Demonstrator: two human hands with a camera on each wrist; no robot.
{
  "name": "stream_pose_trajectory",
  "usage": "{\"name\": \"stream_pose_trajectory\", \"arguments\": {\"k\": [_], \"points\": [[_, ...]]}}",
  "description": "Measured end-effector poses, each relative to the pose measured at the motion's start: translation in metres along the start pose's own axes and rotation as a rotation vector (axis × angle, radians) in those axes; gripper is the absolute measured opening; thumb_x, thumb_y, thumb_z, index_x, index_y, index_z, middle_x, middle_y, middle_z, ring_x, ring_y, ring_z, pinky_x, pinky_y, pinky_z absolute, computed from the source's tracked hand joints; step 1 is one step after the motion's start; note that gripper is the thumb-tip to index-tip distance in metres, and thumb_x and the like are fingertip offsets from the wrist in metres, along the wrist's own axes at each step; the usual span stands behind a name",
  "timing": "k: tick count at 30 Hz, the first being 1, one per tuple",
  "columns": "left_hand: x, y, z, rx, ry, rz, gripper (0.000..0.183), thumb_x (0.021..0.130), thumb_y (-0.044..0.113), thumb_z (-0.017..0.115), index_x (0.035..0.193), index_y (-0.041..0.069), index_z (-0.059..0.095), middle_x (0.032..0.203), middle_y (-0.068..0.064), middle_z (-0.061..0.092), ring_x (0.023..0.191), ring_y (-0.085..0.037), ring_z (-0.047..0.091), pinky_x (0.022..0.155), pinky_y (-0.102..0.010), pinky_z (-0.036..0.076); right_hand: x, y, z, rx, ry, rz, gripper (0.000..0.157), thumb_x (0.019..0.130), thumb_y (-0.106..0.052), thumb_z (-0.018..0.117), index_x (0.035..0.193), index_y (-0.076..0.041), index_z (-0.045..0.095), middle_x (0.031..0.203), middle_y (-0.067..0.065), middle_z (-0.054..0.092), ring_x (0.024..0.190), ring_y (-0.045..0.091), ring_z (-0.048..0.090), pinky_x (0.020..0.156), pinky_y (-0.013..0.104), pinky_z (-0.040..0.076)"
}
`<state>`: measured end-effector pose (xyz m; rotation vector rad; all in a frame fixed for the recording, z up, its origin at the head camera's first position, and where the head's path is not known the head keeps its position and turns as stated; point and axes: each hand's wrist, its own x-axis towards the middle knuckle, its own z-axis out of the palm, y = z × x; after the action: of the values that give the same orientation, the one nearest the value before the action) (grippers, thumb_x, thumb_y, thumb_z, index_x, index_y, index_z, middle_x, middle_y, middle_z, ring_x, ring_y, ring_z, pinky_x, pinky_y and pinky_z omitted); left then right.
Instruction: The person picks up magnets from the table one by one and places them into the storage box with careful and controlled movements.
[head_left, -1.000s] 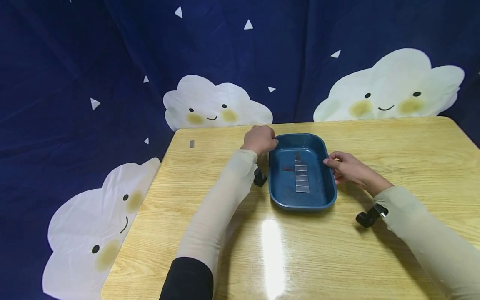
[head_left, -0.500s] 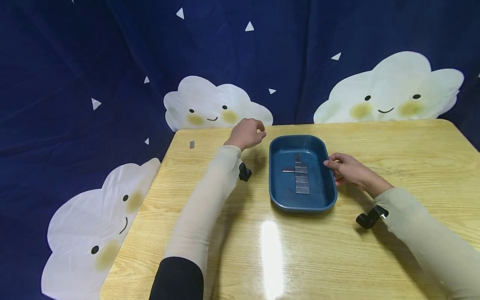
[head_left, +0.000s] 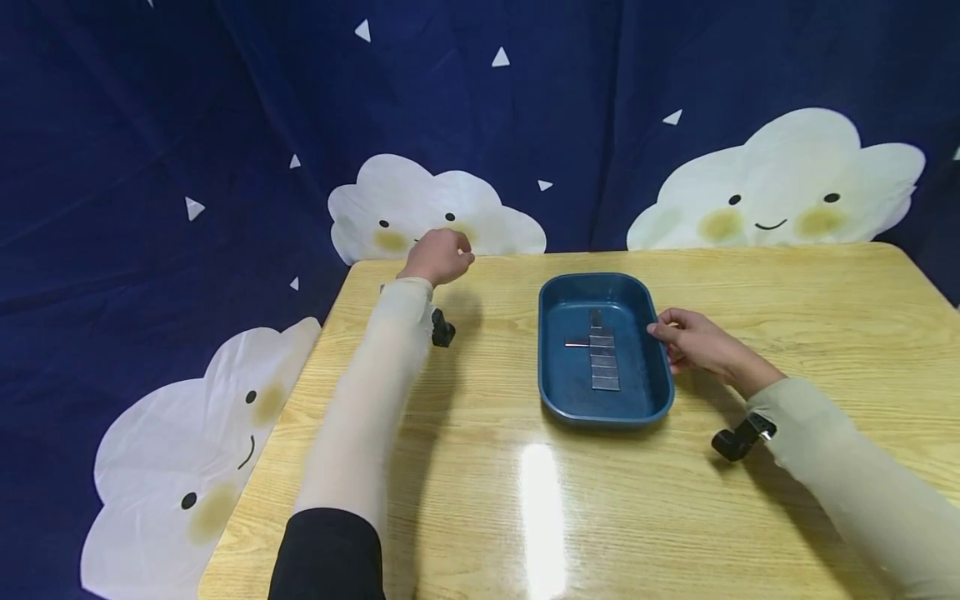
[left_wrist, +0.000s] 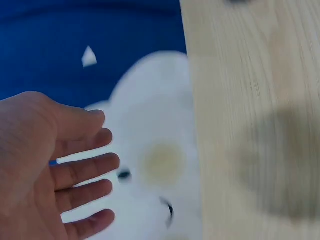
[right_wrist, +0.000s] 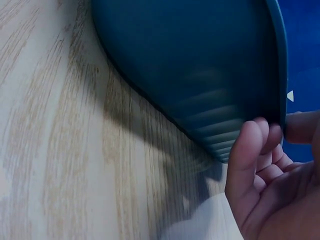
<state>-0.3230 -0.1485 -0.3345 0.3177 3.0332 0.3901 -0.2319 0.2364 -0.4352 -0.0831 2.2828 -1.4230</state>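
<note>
A blue rectangular tray (head_left: 551,400) with rounded corners sits on the table. My right hand (head_left: 697,343) pinches its right rim; in the right wrist view, the thumb and fingertips meet at the edge of the tray (right_wrist: 175,60). Several flat grey metallic rectangles (head_left: 604,362) lie in a column on the tray's floor, and another rectangle (head_left: 577,341) juts out to the left. Away from the tray, my left hand (head_left: 437,257) hovers over the table's back left part. The left wrist view shows this hand (left_wrist: 60,170) empty, its fingers loosely bent and apart.
A small grey piece (head_left: 382,287) lies at the table's back left, mostly hidden by the left sleeve. Behind the wooden table (head_left: 480,467) hangs a dark blue curtain (head_left: 450,100) with cloud faces. Black wrist cameras are strapped to both arms.
My left hand has left the tray's left rim and moved left over the table toward the small grey piece. The right hand keeps its pinch on the tray, which has stayed put.
</note>
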Motion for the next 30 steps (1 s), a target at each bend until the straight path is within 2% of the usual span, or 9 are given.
{"name": "stream_pose_trajectory", "arguments": {"k": [10,14,18,21,22,24,26,28,30], "points": [[-0.01,-0.082,0.012,-0.156,-0.111,-0.273,0.041,0.1,0.027,0.049,0.132,0.004,0.061,0.138,-0.017,0.059,0.123,-0.034,0.058,0.102,-0.049,0.049,0.002,-0.002,0.002,0.013,-0.003,-0.012,0.027,0.107,-0.025,0.042,0.11,0.001,0.042,0.07,-0.003,0.048,0.061,0.007,0.054,0.057,0.028,0.054],[-0.016,-0.106,0.025,-0.185,-0.082,-0.322,0.039,0.099,0.023,0.047,0.129,0.006,0.064,0.127,-0.017,0.065,0.103,-0.032,0.062,0.087,-0.044,0.053,-0.001,-0.002,0.002,0.018,-0.003,-0.015,0.026,0.107,-0.025,0.041,0.109,0.001,0.041,0.069,-0.003,0.047,0.061,0.008,0.053,0.057,0.029,0.053],[-0.019,-0.119,0.037,-0.156,-0.034,-0.371,0.025,0.095,0.016,0.046,0.088,0.007,0.068,0.072,-0.006,0.06,0.059,-0.018,0.044,0.057,-0.032,0.039,-0.001,-0.002,0.001,0.012,0.003,-0.018,0.026,0.107,-0.025,0.042,0.109,0.001,0.041,0.07,-0.003,0.047,0.062,0.008,0.054,0.058,0.029,0.054],[-0.02,-0.123,0.044,-0.094,-0.016,-0.386,0.032,0.093,0.012,0.043,0.061,0.012,0.047,0.056,0.001,0.034,0.053,-0.014,0.027,0.053,-0.031,0.03,-0.001,-0.001,0.001,0.011,0.005,-0.023,0.027,0.106,-0.026,0.042,0.109,0.001,0.041,0.07,-0.002,0.047,0.062,0.009,0.054,0.058,0.029,0.054],[-0.02,-0.125,0.046,-0.071,-0.013,-0.389,0.032,0.092,0.012,0.042,0.06,0.012,0.043,0.055,-0.001,0.037,0.053,-0.016,0.031,0.054,-0.032,0.032,-0.001,-0.001,0.001,0.012,0.005,-0.024,0.027,0.107,-0.025,0.042,0.109,0.001,0.041,0.07,-0.002,0.047,0.061,0.009,0.054,0.058,0.029,0.054],[-0.021,-0.126,0.05,-0.024,0.001,-0.382,0.03,0.093,0.012,0.041,0.067,0.01,0.055,0.07,-0.007,0.059,0.066,-0.024,0.052,0.063,-0.037,0.045,-0.002,-0.001,0.001,0.012,0.005,-0.022,0.027,0.107,-0.025,0.042,0.109,0.002,0.041,0.069,-0.001,0.047,0.061,0.009,0.054,0.058,0.029,0.054],[-0.02,-0.128,0.052,0.01,-0.013,-0.383,0.029,0.095,0.012,0.04,0.091,0.006,0.068,0.103,-0.015,0.07,0.096,-0.035,0.062,0.083,-0.047,0.052,-0.003,0.0,0.001,0.014,0.003,-0.022,0.027,0.106,-0.025,0.042,0.109,0.002,0.041,0.069,-0.001,0.046,0.06,0.01,0.053,0.057,0.029,0.053],[-0.021,-0.13,0.053,0.03,-0.039,-0.387,0.038,0.097,0.014,0.04,0.125,0.006,0.065,0.137,-0.017,0.061,0.123,-0.043,0.055,0.1,-0.055,0.048,-0.003,-0.001,0.001,0.015,0.001,-0.02,0.027,0.106,-0.025,0.042,0.108,0.001,0.041,0.068,-0.001,0.046,0.059,0.01,0.053,0.058,0.029,0.054],[-0.02,-0.135,0.054,0.03,-0.09,-0.387,0.045,0.098,0.016,0.04,0.139,0.006,0.055,0.141,-0.018,0.057,0.128,-0.045,0.051,0.105,-0.057,0.044,-0.003,-0.002,0.002,0.018,-0.001,-0.022,0.026,0.106,-0.025,0.043,0.108,0.001,0.04,0.067,-0.002,0.045,0.059,0.009,0.053,0.058,0.029,0.054]]}}
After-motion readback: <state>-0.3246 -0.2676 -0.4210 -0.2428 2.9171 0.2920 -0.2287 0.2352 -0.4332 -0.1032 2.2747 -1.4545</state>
